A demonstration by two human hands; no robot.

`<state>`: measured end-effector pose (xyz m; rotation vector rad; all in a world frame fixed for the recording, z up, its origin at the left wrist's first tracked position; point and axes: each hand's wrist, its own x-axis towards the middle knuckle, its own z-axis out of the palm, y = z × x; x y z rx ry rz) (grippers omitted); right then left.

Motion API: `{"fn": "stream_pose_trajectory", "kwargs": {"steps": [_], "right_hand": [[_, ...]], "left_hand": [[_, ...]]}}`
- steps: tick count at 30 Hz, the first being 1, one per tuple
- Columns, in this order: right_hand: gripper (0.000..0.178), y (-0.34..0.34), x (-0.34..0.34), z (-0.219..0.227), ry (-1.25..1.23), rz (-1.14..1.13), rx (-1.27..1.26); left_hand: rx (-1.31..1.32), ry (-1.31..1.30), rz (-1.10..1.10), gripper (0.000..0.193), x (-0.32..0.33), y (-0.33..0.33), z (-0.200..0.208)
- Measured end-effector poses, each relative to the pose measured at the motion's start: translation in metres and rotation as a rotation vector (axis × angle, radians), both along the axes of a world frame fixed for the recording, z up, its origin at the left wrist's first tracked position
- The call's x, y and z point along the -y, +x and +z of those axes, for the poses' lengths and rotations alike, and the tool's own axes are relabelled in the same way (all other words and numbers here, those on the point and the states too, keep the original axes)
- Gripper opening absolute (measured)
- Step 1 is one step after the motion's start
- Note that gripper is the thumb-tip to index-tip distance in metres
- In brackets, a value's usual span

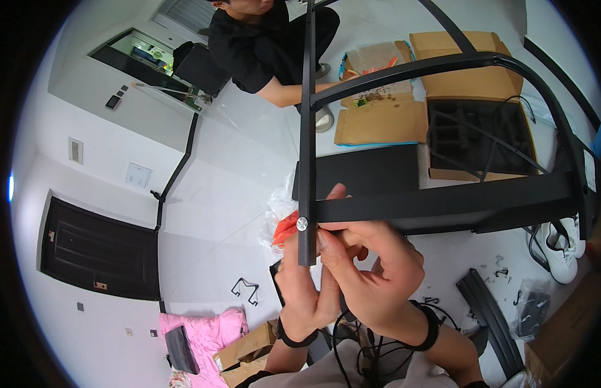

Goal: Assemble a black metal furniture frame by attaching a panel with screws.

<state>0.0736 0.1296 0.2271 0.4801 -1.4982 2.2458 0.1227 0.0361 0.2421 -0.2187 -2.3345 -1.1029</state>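
A black metal frame (305, 149) stands in front of me, with an upright post, a wide crossbar (436, 200) and a curved rail. A round silver bolt head (302, 224) sits in the post near its lower end. My left hand (299, 288) is closed around the corner just behind the post, partly hidden by it; one fingertip shows above the crossbar. Under the crossbar, beside the post, my right hand (381, 281) has its thumb and curled fingers pressed together against the left hand's fingers. Whatever it pinches is too hidden to name.
Across from me a person in black (255, 55) crouches, reaching toward an opened cardboard box (381, 123). Another box (469, 77) holds black parts. Black bars (488, 317), loose hardware (501, 271), white shoes (558, 252) and a double metal hook (245, 291) lie on the floor.
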Motion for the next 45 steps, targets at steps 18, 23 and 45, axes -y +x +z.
{"fn": "stream_pose_trajectory", "kwargs": {"steps": [18,23,45], "right_hand": [[0.013,-0.020,0.010,-0.011,0.017,-0.108,-0.188],[0.010,-0.022,0.007,-0.011,0.018,-0.030,-0.138],[0.015,0.036,-0.317,-0.187,1.197,-0.426,0.624]], "left_hand": [[0.085,-0.156,0.094,0.071,0.015,0.008,-0.036],[0.038,-0.107,0.051,0.052,0.006,-0.007,-0.037],[0.090,0.066,0.199,0.013,0.005,-0.065,-0.063]]}}
